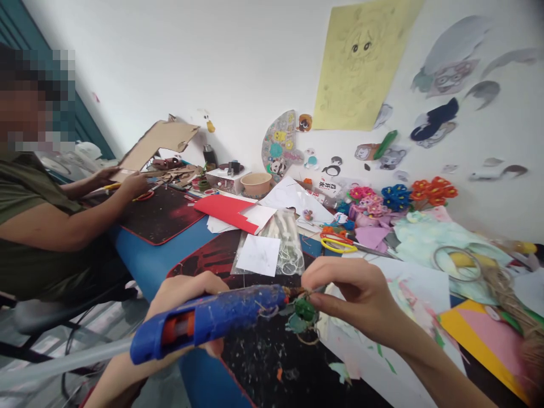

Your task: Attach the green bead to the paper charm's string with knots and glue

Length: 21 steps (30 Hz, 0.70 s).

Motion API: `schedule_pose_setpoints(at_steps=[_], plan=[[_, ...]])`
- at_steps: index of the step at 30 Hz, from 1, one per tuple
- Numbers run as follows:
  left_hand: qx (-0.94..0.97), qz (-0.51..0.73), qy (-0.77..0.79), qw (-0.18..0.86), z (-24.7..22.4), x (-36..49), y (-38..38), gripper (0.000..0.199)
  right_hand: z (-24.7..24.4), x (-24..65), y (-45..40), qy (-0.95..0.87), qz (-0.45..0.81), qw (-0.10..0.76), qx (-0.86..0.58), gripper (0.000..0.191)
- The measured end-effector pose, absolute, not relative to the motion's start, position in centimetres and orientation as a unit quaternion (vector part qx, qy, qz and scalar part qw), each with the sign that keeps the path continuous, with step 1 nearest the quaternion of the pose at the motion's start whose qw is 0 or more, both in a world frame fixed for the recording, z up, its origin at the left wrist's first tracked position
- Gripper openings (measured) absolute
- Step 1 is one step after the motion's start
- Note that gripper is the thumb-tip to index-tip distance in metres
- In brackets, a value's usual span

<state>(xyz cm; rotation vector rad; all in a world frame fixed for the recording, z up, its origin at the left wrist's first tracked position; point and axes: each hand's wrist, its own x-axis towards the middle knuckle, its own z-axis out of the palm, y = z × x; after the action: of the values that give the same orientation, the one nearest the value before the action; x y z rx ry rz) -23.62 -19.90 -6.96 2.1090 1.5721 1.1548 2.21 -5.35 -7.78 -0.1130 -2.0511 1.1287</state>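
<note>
My left hand [187, 292] is shut around a blue hot glue gun [208, 320], which has an orange part at its back and is crusted with dried glue. A long translucent glue stick [63, 360] runs from the gun's rear toward the lower left. My right hand [352, 289] pinches a small green craft piece [305, 310] with thin twine or wire, right at the gun's nozzle. Below both hands lies a black mat [272, 362] speckled with paint or glue.
A seated co-worker [51, 226] at the left handles a cardboard piece [159, 144] over a dark mat. Red paper [225, 212], a plastic bag [283, 243], yellow-handled scissors [338, 245] and colourful paper flowers [397, 198] crowd the blue table against a decorated wall.
</note>
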Motion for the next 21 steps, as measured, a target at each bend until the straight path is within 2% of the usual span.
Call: schedule_pose_setpoints(at_steps=[13,21], plan=[[0.702,0.405,0.559,0.174,-6.7,-22.8,-19.8,0.054,-7.6,2.5,-5.5,-0.817,0.439,0.368,-0.062,0.005],[0.711,0.390,0.565,0.153,-7.1,-23.3,-19.7,0.055,-7.5,2.6,-5.5,-0.821,0.435,0.363,-0.070,0.004]])
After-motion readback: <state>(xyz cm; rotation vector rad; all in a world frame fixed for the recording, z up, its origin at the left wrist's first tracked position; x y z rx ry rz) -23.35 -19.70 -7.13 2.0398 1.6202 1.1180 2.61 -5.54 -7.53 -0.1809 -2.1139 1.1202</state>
